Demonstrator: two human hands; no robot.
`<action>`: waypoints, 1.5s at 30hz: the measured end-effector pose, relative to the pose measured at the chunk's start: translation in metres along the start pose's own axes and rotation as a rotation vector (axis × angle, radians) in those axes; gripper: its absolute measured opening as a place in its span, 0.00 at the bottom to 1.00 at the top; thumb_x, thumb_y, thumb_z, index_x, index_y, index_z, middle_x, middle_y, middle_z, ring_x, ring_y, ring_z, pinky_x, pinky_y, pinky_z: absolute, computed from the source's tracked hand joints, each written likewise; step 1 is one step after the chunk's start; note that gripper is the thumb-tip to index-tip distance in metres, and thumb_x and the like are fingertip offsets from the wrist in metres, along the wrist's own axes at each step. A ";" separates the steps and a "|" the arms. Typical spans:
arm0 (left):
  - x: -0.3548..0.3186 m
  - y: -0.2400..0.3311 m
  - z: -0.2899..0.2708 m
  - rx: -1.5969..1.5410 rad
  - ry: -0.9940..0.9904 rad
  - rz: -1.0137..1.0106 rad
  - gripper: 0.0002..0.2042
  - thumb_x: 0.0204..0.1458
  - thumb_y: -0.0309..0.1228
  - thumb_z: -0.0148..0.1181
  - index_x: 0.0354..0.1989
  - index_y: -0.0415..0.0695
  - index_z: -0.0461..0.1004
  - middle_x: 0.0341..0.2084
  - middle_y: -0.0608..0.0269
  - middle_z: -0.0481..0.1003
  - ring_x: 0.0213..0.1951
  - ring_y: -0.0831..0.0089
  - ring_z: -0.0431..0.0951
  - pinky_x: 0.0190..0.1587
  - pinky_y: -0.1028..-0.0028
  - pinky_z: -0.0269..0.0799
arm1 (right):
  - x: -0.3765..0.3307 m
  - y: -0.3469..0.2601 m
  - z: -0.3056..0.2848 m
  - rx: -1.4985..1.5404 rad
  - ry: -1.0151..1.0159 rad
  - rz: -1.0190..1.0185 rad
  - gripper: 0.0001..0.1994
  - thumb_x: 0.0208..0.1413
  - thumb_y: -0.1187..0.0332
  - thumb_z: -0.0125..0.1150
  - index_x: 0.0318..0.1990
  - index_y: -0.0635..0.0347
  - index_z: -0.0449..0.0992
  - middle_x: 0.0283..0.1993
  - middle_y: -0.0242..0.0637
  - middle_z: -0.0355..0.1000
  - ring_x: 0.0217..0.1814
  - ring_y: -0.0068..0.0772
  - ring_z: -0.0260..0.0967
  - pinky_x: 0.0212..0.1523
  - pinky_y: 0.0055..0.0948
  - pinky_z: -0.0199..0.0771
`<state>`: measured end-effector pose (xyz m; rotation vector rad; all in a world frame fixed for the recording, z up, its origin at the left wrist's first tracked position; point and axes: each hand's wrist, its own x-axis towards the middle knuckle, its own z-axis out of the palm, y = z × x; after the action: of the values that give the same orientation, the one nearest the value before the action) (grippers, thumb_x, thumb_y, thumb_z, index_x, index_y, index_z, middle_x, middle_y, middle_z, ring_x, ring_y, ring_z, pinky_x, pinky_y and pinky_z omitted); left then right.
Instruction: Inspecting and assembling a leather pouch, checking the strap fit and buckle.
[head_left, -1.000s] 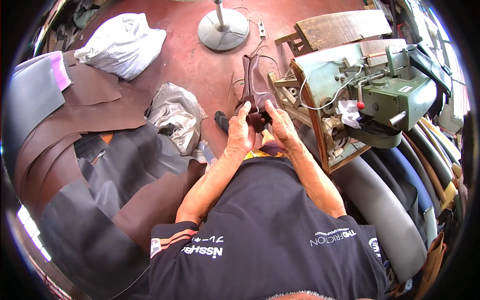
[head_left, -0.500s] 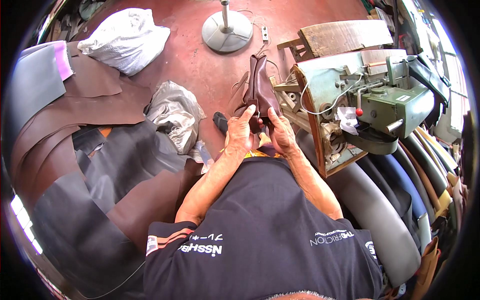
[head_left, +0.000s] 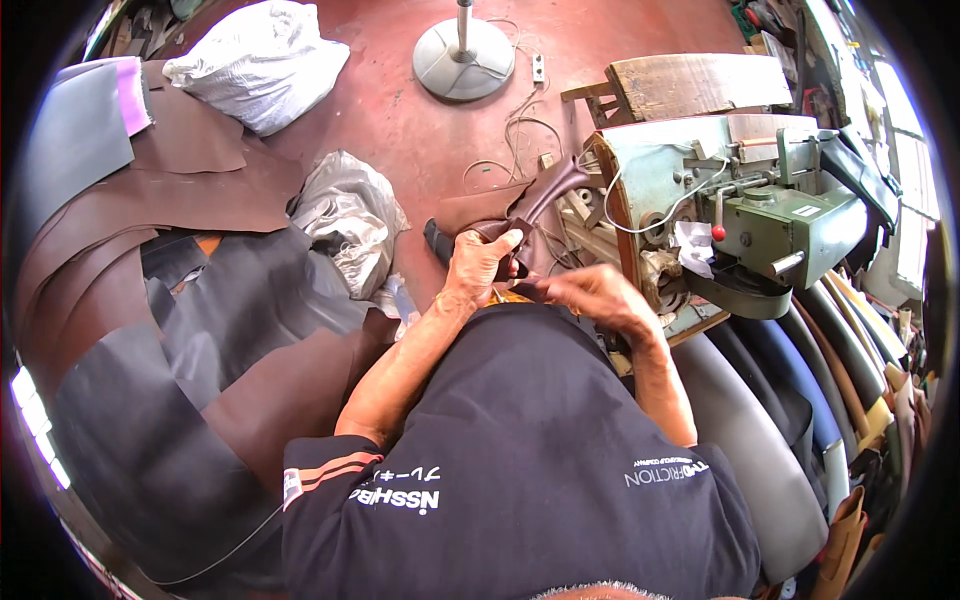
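Note:
A dark reddish-brown leather piece (head_left: 548, 196), folded and sewn-looking, hangs in front of my body with its far part twisted to the right. My left hand (head_left: 478, 262) is closed on its near left edge, thumb pressed on top. Close to my waist, my right hand (head_left: 598, 298) has its fingers bent together at the leather's near right edge. That hand is slightly blurred, and what its fingertips grip is partly hidden. I cannot tell whether the piece is a bag or a cover.
A green machine (head_left: 790, 225) on a worn bench stands at the right, above several rolls of material (head_left: 740, 430). Leather sheets (head_left: 190, 210) lie piled at the left beside a crumpled plastic bag (head_left: 350, 225). Beyond are a white sack (head_left: 262, 65), a round stand base (head_left: 463, 62) and cables.
My right hand has moved right and toward my body, turning palm down. The leather's far end has swung right and twisted. My left hand keeps its grip, slightly lower.

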<state>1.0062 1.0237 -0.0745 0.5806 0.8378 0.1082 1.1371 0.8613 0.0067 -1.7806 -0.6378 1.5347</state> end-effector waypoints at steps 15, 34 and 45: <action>-0.033 0.076 -0.018 0.334 -0.393 -0.204 0.11 0.51 0.28 0.64 0.38 0.33 0.78 0.25 0.63 0.78 0.19 0.84 0.72 0.22 0.84 0.67 | 0.061 -0.006 -0.026 -0.631 0.137 -0.797 0.24 0.50 0.74 0.61 0.57 0.54 0.71 0.39 0.43 0.76 0.40 0.45 0.74 0.42 0.38 0.72; -0.029 0.068 -0.022 0.330 -0.372 -0.330 0.15 0.51 0.38 0.67 0.35 0.36 0.79 0.22 0.65 0.76 0.18 0.83 0.69 0.21 0.83 0.64 | 0.048 -0.007 -0.041 -0.834 0.028 -0.796 0.26 0.48 0.72 0.63 0.58 0.53 0.70 0.39 0.37 0.77 0.40 0.39 0.75 0.44 0.36 0.71; -0.030 0.060 -0.021 0.438 -0.389 -0.326 0.13 0.50 0.34 0.68 0.35 0.34 0.79 0.22 0.65 0.76 0.18 0.85 0.68 0.19 0.85 0.62 | 0.039 -0.008 -0.043 -0.822 -0.012 -0.747 0.26 0.47 0.72 0.64 0.58 0.54 0.70 0.41 0.41 0.77 0.43 0.43 0.75 0.45 0.38 0.73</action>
<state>0.9786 1.0743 -0.0345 0.8337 0.5645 -0.4840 1.1864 0.8873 -0.0099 -1.7215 -1.8801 0.7901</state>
